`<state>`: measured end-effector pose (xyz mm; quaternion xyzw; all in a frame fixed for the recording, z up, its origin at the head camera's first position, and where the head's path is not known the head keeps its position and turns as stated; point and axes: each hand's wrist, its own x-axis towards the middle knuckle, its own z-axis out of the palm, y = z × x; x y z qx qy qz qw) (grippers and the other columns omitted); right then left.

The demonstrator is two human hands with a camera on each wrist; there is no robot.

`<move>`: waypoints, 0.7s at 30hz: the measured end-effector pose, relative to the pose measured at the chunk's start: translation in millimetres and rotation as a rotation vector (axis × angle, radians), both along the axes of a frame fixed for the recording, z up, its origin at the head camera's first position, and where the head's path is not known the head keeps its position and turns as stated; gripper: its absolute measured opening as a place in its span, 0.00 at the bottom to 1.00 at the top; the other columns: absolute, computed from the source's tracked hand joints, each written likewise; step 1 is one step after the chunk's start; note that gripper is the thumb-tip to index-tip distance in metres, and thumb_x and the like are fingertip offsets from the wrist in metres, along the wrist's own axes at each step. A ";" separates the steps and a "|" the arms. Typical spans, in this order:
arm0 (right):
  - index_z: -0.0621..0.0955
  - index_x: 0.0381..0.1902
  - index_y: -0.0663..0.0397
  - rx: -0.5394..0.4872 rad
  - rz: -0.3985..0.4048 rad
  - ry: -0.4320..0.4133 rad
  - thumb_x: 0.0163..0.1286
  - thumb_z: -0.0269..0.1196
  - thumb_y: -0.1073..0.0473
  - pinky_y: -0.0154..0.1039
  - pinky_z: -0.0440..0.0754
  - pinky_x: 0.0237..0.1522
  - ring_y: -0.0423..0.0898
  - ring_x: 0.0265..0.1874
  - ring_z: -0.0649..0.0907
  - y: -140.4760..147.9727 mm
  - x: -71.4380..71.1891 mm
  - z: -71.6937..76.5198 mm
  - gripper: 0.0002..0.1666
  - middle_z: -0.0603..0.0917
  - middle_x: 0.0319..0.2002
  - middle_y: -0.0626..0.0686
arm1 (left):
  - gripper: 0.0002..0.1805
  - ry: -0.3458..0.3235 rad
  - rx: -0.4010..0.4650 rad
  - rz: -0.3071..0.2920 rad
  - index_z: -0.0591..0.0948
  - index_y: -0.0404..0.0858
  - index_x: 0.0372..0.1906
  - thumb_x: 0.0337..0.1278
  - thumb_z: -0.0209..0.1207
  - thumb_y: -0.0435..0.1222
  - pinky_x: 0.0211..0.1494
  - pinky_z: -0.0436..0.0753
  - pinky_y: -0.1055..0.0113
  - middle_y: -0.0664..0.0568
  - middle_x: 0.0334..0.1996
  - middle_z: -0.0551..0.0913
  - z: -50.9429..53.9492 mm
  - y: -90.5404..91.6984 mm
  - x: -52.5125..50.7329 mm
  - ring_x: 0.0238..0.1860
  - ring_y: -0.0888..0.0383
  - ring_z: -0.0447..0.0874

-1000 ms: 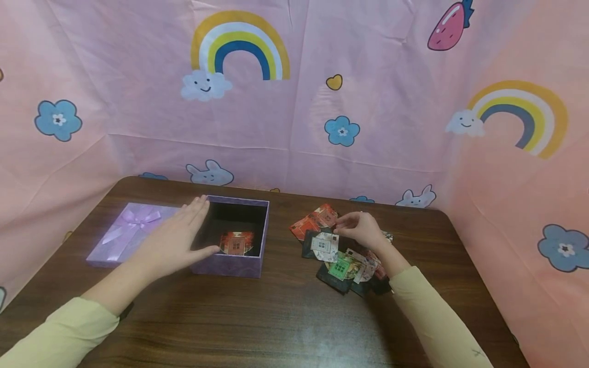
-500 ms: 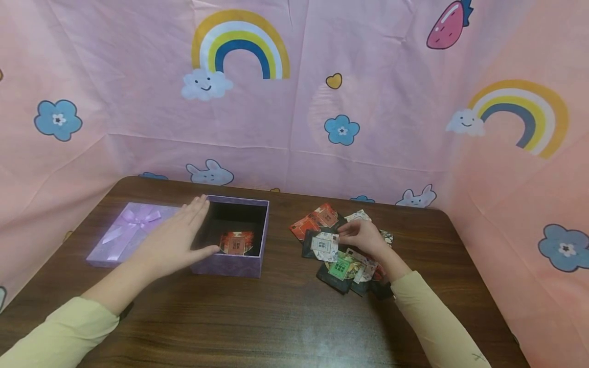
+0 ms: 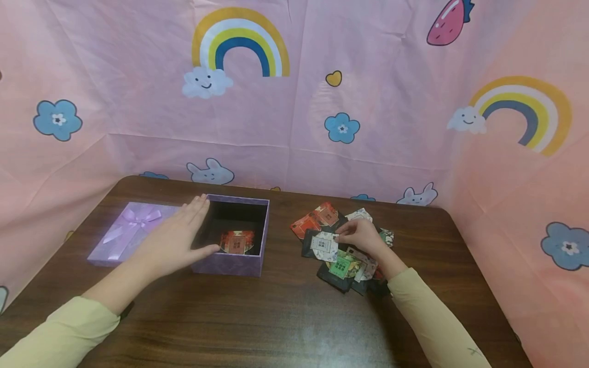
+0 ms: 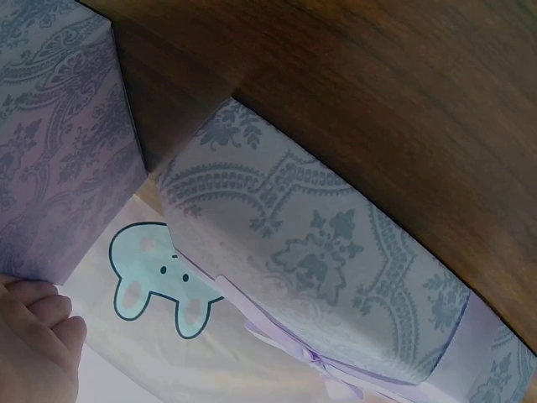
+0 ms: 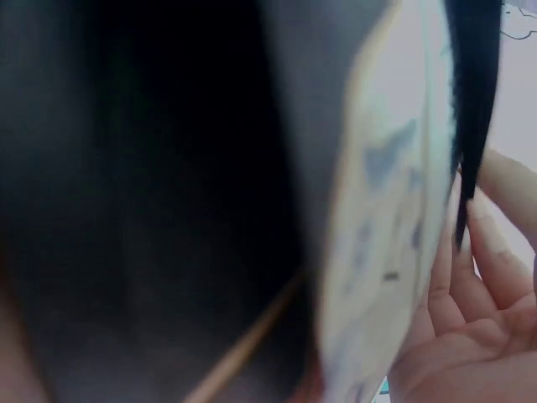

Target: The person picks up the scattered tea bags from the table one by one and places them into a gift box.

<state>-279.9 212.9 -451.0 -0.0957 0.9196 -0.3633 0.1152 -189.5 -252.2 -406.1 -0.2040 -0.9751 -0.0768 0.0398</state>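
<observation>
My left hand (image 3: 172,243) lies along the left side of an open purple box (image 3: 227,266), fingers straight and thumb over the front rim. Inside the box sits a flat packet with a red label (image 3: 236,242). To the right, my right hand (image 3: 363,236) pinches the right edge of a black packet with a white floral label (image 3: 324,246). The right wrist view shows thumb and fingers (image 5: 495,260) meeting at a dark packet edge. Beneath and around this hand lie orange-red packets (image 3: 315,220), a green-labelled packet (image 3: 340,265) and several others, partly overlapping.
The purple lid with a ribbon bow (image 3: 138,220) lies left of the box, partly behind my left forearm. Everything stands on a dark wooden table (image 3: 257,322). A patterned cloth (image 3: 294,112) hangs round the back and sides.
My right hand has dropped slightly, its fingertips shifting to the white-labelled packet's right edge, uncovering another pale packet behind. The left hand and the box stay put.
</observation>
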 end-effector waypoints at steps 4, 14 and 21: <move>0.92 0.43 0.59 -0.013 -0.003 -0.004 0.69 0.74 0.59 0.47 0.90 0.44 0.48 0.38 0.88 -1.7 0.1 1.1 0.09 0.92 0.37 0.56 | 0.60 0.004 -0.005 -0.003 0.50 0.25 0.84 0.69 0.61 0.64 0.86 0.58 0.37 0.30 0.85 0.49 0.2 0.5 0.3 0.85 0.32 0.50; 0.91 0.41 0.59 -0.090 -0.017 0.035 0.71 0.70 0.61 0.42 0.87 0.45 0.49 0.43 0.86 -6.0 1.5 17.3 0.08 0.91 0.41 0.56 | 0.60 0.013 -0.006 -0.003 0.52 0.25 0.83 0.68 0.61 0.64 0.86 0.59 0.37 0.30 0.85 0.50 0.4 0.6 -0.1 0.85 0.32 0.52; 0.91 0.43 0.59 -0.085 0.006 0.074 0.74 0.68 0.60 0.50 0.88 0.50 0.55 0.46 0.88 -10.5 -6.9 36.2 0.09 0.91 0.44 0.60 | 0.59 -0.005 0.005 -0.005 0.51 0.26 0.84 0.69 0.61 0.63 0.86 0.59 0.37 0.30 0.85 0.49 1.8 1.6 1.4 0.85 0.32 0.50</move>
